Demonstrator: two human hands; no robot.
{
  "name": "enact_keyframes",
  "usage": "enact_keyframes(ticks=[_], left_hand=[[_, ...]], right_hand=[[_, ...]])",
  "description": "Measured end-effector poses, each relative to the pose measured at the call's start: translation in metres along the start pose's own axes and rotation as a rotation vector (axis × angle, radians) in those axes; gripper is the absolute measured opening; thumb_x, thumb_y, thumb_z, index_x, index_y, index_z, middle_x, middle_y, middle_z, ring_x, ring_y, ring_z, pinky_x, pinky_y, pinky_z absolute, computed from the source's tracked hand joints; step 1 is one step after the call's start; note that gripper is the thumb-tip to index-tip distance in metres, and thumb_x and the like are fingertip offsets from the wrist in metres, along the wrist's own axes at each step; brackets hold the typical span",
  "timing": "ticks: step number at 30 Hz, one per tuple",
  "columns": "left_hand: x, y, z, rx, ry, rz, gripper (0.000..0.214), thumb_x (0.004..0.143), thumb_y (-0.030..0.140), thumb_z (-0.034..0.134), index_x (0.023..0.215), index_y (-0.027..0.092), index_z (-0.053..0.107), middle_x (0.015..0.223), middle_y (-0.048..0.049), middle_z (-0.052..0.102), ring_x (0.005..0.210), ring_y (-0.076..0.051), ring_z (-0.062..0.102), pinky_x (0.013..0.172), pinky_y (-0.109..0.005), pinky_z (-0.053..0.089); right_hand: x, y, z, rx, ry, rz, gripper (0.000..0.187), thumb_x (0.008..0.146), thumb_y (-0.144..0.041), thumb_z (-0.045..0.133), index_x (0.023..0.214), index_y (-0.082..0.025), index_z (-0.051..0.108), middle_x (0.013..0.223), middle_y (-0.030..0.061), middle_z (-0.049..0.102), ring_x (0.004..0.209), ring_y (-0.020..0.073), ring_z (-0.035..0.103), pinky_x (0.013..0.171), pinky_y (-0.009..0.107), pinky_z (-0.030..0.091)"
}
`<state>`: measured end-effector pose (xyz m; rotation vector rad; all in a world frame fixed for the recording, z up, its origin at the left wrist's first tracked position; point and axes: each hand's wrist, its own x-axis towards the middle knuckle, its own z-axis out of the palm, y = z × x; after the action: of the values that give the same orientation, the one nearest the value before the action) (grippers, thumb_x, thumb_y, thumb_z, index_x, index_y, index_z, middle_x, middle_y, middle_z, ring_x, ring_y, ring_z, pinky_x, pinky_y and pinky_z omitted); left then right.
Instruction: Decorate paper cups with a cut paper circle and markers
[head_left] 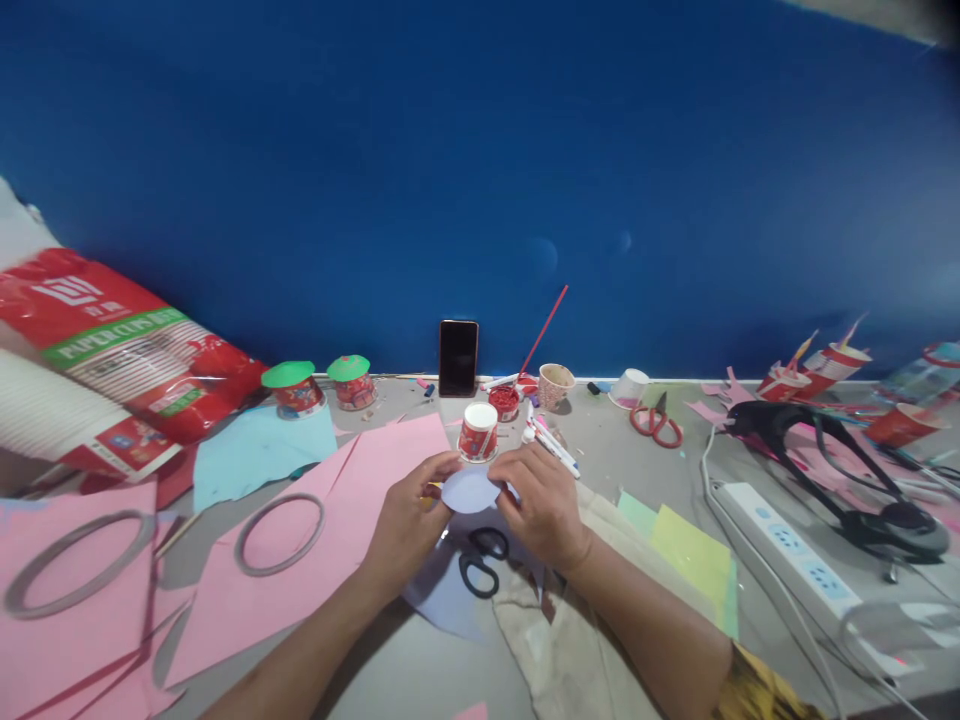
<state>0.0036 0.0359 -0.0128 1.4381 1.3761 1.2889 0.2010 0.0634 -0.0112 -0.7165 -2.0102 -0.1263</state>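
Lilac disc (471,492) | likely light, bendy, easily creased | best held by rim | left hand (414,508), right hand (541,502): fingers nearly closed, pinching opposite edges

Both hands (411,512) (541,503) in fingertip grips

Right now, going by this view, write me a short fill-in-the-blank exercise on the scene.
1. The left hand and right hand hold a pale disc near ____-handled scissors.
2. The wall behind the upright phone is ____.
3. Two red cups left of the phone wear ____ tops.

Missing words: black; blue; green.
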Motion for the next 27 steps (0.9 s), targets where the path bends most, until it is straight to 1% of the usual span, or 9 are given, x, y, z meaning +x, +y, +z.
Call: enact_keyframes(ticks=[5, 8, 10, 12, 15, 18, 22, 24, 27], left_hand=[[0.000, 0.001, 0.000, -0.156, 0.000, -0.129, 0.040, 0.072, 0.027, 0.077, 0.111, 0.020, 0.077, 0.090, -0.0044, 0.082, 0.076, -0.022, 0.072, 0.073, -0.032, 0.055], [0.001, 0.007, 0.000, -0.464, -0.048, -0.360, 0.044, 0.071, 0.031, 0.083, 0.112, 0.017, 0.075, 0.082, -0.0041, 0.079, 0.064, -0.017, 0.066, 0.065, -0.030, 0.055], [0.002, 0.013, -0.001, -0.681, -0.087, -0.459, 0.047, 0.070, 0.035, 0.087, 0.111, 0.015, 0.076, 0.087, -0.0066, 0.079, 0.068, -0.018, 0.069, 0.066, -0.031, 0.058], [0.002, 0.017, 0.000, -0.788, -0.118, -0.468, 0.053, 0.067, 0.033, 0.093, 0.113, 0.015, 0.076, 0.096, -0.0086, 0.080, 0.076, -0.019, 0.072, 0.071, -0.031, 0.061], [0.001, 0.018, 0.001, -0.775, -0.123, -0.406, 0.065, 0.059, 0.026, 0.100, 0.116, 0.017, 0.072, 0.097, -0.0081, 0.082, 0.078, -0.019, 0.074, 0.074, -0.030, 0.060], [0.002, 0.013, 0.001, -0.738, -0.056, -0.346, 0.068, 0.058, 0.025, 0.101, 0.118, 0.017, 0.069, 0.095, -0.0078, 0.083, 0.076, -0.020, 0.075, 0.074, -0.031, 0.059], [0.003, 0.008, -0.001, -0.710, 0.017, -0.314, 0.074, 0.060, 0.027, 0.099, 0.126, 0.018, 0.065, 0.097, -0.0078, 0.083, 0.079, -0.022, 0.077, 0.075, -0.033, 0.059], [0.003, 0.008, 0.000, -0.670, 0.032, -0.314, 0.077, 0.060, 0.029, 0.099, 0.128, 0.017, 0.064, 0.096, -0.0079, 0.084, 0.078, -0.022, 0.077, 0.074, -0.032, 0.058], [0.002, 0.011, 0.000, -0.623, 0.020, -0.322, 0.080, 0.060, 0.031, 0.099, 0.131, 0.016, 0.065, 0.093, -0.0076, 0.083, 0.074, -0.021, 0.075, 0.071, -0.031, 0.057]], right_hand=[[-0.002, 0.001, 0.002, 0.059, 0.021, 0.012, 0.027, 0.090, 0.000, 0.058, 0.093, -0.024, 0.068, 0.097, 0.0048, 0.078, 0.088, 0.0216, 0.066, 0.081, 0.036, 0.052], [-0.004, 0.004, 0.004, 0.104, 0.056, 0.057, 0.027, 0.089, -0.001, 0.058, 0.093, -0.025, 0.069, 0.102, 0.0052, 0.077, 0.091, 0.0217, 0.066, 0.083, 0.037, 0.053], [-0.005, 0.005, 0.005, 0.115, 0.072, 0.063, 0.026, 0.090, -0.001, 0.058, 0.092, -0.025, 0.068, 0.103, 0.0056, 0.077, 0.092, 0.0216, 0.067, 0.084, 0.037, 0.054], [-0.005, 0.005, 0.006, 0.112, 0.074, 0.060, 0.026, 0.090, -0.001, 0.057, 0.092, -0.024, 0.068, 0.104, 0.0059, 0.076, 0.094, 0.0216, 0.066, 0.084, 0.036, 0.054], [-0.004, 0.002, 0.007, 0.124, 0.066, 0.117, 0.028, 0.090, -0.003, 0.054, 0.100, -0.024, 0.069, 0.109, 0.0082, 0.076, 0.100, 0.0235, 0.068, 0.086, 0.038, 0.056], [-0.002, 0.000, 0.008, 0.308, 0.045, 0.405, 0.030, 0.087, -0.011, 0.055, 0.111, -0.022, 0.069, 0.109, 0.0100, 0.075, 0.095, 0.0232, 0.070, 0.077, 0.035, 0.057], [0.002, -0.001, 0.008, 0.882, -0.131, 0.947, 0.037, 0.078, -0.032, 0.070, 0.113, -0.020, 0.071, 0.089, 0.0053, 0.074, 0.073, 0.0189, 0.068, 0.058, 0.027, 0.051], [0.004, -0.002, 0.009, 1.082, -0.243, 1.075, 0.041, 0.073, -0.043, 0.079, 0.106, -0.018, 0.075, 0.080, 0.0034, 0.072, 0.069, 0.0171, 0.065, 0.056, 0.024, 0.047], [0.006, -0.005, 0.010, 1.134, -0.327, 1.084, 0.042, 0.066, -0.047, 0.091, 0.092, -0.017, 0.079, 0.073, 0.0006, 0.070, 0.065, 0.0138, 0.058, 0.058, 0.025, 0.044]])
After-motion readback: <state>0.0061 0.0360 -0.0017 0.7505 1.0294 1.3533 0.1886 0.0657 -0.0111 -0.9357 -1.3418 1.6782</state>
